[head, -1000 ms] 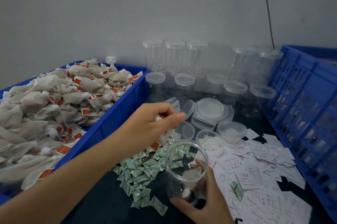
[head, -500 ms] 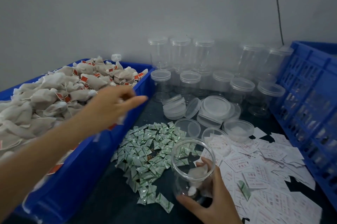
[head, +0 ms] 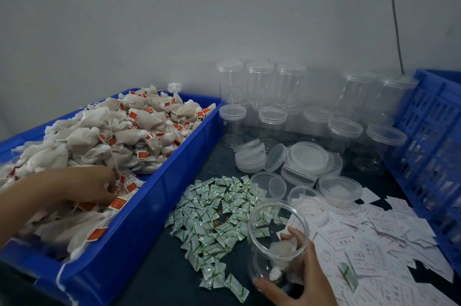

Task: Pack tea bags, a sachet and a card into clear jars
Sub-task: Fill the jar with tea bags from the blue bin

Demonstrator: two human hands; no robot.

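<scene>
Dark tabletop (head: 154,270), open jar (head: 274,221) gripped by right hand (head: 308,280), tea bags (head: 283,248) already inside; left of jar, left hand (head: 82,186) buried in heap within blue bin (head: 149,208), grasp indeterminate; bag-filling step, next needs one bag pinched, carried jarward.

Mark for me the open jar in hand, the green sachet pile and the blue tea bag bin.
open jar (head: 262,265), head view, clear front wall below the rim.
green sachet pile (head: 214,208), head view, middle of the heap.
blue tea bag bin (head: 149,208), head view, its bare outer side wall.
</scene>
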